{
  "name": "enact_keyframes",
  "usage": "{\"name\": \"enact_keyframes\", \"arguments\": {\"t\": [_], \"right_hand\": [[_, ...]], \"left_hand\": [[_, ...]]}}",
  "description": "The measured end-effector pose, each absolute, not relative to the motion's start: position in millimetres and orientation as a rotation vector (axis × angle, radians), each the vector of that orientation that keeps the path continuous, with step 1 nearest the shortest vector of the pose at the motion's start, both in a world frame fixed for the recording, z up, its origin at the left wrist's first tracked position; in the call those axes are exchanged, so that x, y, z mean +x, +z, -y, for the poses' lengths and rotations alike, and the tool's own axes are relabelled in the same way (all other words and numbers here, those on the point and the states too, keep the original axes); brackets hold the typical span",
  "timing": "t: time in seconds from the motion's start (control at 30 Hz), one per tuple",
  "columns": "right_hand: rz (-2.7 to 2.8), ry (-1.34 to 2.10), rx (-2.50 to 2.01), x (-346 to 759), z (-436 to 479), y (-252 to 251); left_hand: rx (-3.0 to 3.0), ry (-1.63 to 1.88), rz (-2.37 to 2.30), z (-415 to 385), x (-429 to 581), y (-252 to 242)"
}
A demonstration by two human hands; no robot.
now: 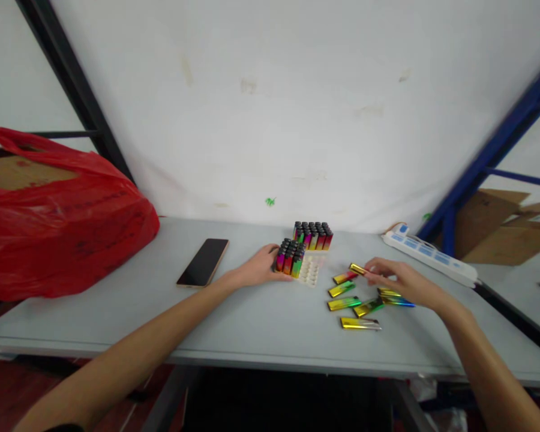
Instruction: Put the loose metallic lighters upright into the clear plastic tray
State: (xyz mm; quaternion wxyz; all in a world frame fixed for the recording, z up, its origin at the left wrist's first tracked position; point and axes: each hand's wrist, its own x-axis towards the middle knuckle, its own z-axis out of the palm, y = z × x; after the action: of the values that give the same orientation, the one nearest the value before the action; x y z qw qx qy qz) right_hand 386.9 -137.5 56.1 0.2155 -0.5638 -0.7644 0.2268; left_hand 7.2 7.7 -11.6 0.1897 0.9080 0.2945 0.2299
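My right hand (392, 277) pinches one gold lighter (358, 269) just above the table, over several loose lighters (344, 303) lying flat in gold, green, red and blue. My left hand (266, 264) is wrapped round the left side of a white tray (309, 271) with round slots. In the tray's left part, upright lighters (290, 259) with black tops stand in tight rows, while slots at its right show bare. Right behind it stands a second block of upright coloured lighters (313, 236).
A phone (203, 262) lies left of my left hand. At far left sits a red plastic bag (67, 222) with cardboard in it. A white power strip (429, 258) runs along the right, near a cardboard box (499, 228) and a blue post (486, 156). A white wall rises behind the table (252, 324).
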Motion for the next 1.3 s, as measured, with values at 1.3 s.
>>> {"name": "enact_keyframes", "arguments": {"t": [1.3], "right_hand": [[1.689,0.29,-1.374,255.2,66.0,27.0]], "left_hand": [[2.565,0.637,-0.833,-3.0,7.5,-5.7]]}}
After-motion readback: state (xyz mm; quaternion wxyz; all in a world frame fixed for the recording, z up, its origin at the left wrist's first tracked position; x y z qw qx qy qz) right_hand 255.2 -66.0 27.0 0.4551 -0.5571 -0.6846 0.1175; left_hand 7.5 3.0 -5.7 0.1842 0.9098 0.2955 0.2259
